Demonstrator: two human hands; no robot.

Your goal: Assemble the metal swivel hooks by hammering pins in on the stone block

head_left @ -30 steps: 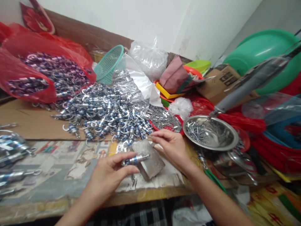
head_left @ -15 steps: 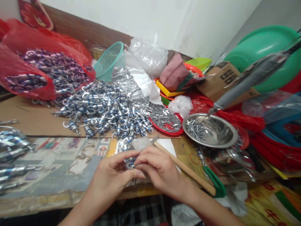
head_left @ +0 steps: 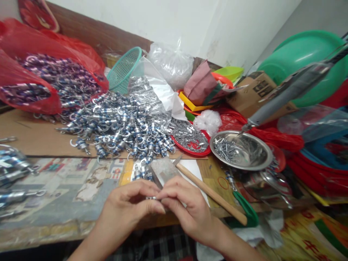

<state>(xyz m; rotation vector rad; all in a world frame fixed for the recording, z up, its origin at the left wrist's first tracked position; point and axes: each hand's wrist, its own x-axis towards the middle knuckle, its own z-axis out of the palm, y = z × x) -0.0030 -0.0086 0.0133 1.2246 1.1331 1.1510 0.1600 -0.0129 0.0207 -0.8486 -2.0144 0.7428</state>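
Close together at the table's front edge, my left hand (head_left: 133, 204) and my right hand (head_left: 185, 204) both have their fingertips pinched on a small silvery metal fitting (head_left: 151, 198). Most of it is hidden by the fingers. Just beyond the fingers sits a grey metal block (head_left: 164, 170). A hammer (head_left: 212, 194) with a wooden handle lies to the right of my right hand, slanting toward the front edge. Left of the block, several blue-and-silver metal fittings (head_left: 140, 170) rest on white paper, joining a large heap (head_left: 116, 123) behind.
A red bag (head_left: 16, 47) of purple fittings stands at the back left, near a teal basket (head_left: 125, 70). A red plate (head_left: 202, 150) holds small metal pins. Beside it, a steel bowl (head_left: 258, 159) has more pins under a hanging grey tool (head_left: 288, 90).
The fitting between my fingers has turned or shifted, and its blue part no longer shows. My hands have moved slightly down, uncovering more of the metal block.
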